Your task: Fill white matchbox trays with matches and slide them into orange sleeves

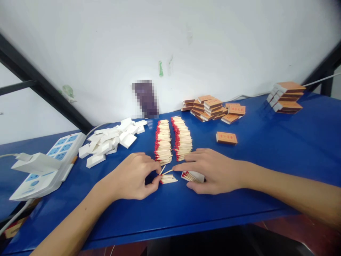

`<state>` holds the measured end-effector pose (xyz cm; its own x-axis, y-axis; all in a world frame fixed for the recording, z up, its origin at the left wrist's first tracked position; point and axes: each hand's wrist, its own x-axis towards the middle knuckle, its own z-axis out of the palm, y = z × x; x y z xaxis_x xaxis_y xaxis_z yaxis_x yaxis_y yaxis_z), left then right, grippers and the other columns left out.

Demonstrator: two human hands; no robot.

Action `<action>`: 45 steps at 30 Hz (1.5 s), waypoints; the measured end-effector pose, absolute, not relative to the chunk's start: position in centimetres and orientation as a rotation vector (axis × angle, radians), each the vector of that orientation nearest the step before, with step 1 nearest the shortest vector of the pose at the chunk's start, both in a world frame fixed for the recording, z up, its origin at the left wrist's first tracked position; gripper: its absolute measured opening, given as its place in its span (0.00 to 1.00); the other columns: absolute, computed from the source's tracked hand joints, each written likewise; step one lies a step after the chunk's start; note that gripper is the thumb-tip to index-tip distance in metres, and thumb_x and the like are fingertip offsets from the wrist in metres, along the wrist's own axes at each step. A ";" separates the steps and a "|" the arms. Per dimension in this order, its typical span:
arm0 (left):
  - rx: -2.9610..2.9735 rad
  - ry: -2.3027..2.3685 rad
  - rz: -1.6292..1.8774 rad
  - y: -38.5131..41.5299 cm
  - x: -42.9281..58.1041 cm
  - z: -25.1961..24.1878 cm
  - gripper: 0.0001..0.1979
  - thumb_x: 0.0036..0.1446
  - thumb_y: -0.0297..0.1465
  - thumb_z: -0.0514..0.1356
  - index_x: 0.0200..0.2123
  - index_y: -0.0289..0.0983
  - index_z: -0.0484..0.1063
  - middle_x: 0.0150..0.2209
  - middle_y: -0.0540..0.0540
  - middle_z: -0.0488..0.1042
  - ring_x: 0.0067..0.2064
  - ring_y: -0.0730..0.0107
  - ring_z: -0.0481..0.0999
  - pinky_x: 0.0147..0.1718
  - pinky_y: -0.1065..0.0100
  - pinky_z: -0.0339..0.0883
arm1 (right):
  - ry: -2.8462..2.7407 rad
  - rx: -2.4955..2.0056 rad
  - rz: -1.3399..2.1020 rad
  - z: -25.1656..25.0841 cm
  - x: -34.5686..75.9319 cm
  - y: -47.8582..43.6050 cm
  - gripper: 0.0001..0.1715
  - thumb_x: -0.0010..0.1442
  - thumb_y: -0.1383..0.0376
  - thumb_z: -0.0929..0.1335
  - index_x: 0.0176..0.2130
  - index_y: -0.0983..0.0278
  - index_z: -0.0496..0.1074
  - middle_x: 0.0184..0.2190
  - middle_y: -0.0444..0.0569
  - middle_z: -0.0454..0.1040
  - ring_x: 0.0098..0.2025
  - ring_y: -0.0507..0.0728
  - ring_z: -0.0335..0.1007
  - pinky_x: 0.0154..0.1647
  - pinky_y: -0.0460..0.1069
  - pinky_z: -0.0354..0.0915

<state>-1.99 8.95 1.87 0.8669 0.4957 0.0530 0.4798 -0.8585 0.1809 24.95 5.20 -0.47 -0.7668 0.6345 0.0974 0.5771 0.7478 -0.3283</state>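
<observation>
My left hand (137,176) is closed in a pinch on a match (162,170) with thumb and forefinger, at the left end of a small group of red-tipped matches (169,179). My right hand (213,170) is open above a white matchbox tray (201,175), partly hiding it. Its forefinger reaches left to the end of a slanted match (167,171), and its thumb lies by the tray's near edge. Several matches (189,176) lie inside the tray. Beyond the hands, two long rows of matches, a left row (163,140) and a right row (182,138), run toward the wall.
White empty trays (109,138) are heaped at the left, near a power strip (57,151) with a plugged-in adapter. Orange matchbox covers (210,106) are piled along the wall, one cover (226,138) lies closer, and a neat stack (289,96) stands far right on the blue table (149,217).
</observation>
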 end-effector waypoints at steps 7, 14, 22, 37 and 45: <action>2.851 0.734 0.184 9.1 -2.0 1.5 0.08 0.55 0.26 0.56 0.29 0.39 0.75 0.23 0.51 0.72 0.25 0.70 0.69 0.30 0.66 0.58 | -2.740 -0.980 0.433 -0.3 24.9 5.3 0.29 0.64 0.55 0.66 0.61 0.60 0.70 0.43 0.52 0.77 0.39 0.60 0.73 0.44 0.55 0.64; 2.845 0.769 0.159 9.1 -2.2 1.5 0.06 0.57 0.29 0.57 0.28 0.39 0.72 0.24 0.51 0.71 0.26 0.69 0.68 0.30 0.65 0.57 | -2.717 -1.008 0.481 -0.2 24.9 5.3 0.27 0.64 0.56 0.66 0.59 0.63 0.71 0.45 0.54 0.77 0.44 0.62 0.74 0.48 0.56 0.64; 2.824 0.804 0.087 9.0 -2.0 1.5 0.05 0.56 0.27 0.57 0.28 0.39 0.71 0.25 0.51 0.72 0.28 0.68 0.70 0.31 0.65 0.57 | -2.711 -0.961 0.490 -0.2 25.0 5.2 0.26 0.64 0.56 0.66 0.58 0.63 0.71 0.45 0.52 0.78 0.43 0.61 0.74 0.46 0.56 0.64; 2.891 0.823 0.217 9.3 -2.0 1.5 0.07 0.61 0.27 0.55 0.31 0.39 0.72 0.24 0.52 0.70 0.26 0.70 0.68 0.30 0.67 0.57 | -2.741 -0.965 0.402 -0.5 24.7 5.2 0.28 0.64 0.56 0.66 0.59 0.66 0.71 0.45 0.54 0.78 0.43 0.62 0.75 0.46 0.56 0.64; 3.004 0.806 0.295 9.8 -2.1 0.5 0.11 0.66 0.30 0.54 0.33 0.38 0.73 0.24 0.51 0.71 0.26 0.68 0.70 0.29 0.67 0.56 | -2.756 -0.916 0.372 -0.7 23.8 4.9 0.27 0.63 0.56 0.67 0.58 0.64 0.72 0.37 0.51 0.77 0.38 0.60 0.73 0.43 0.55 0.64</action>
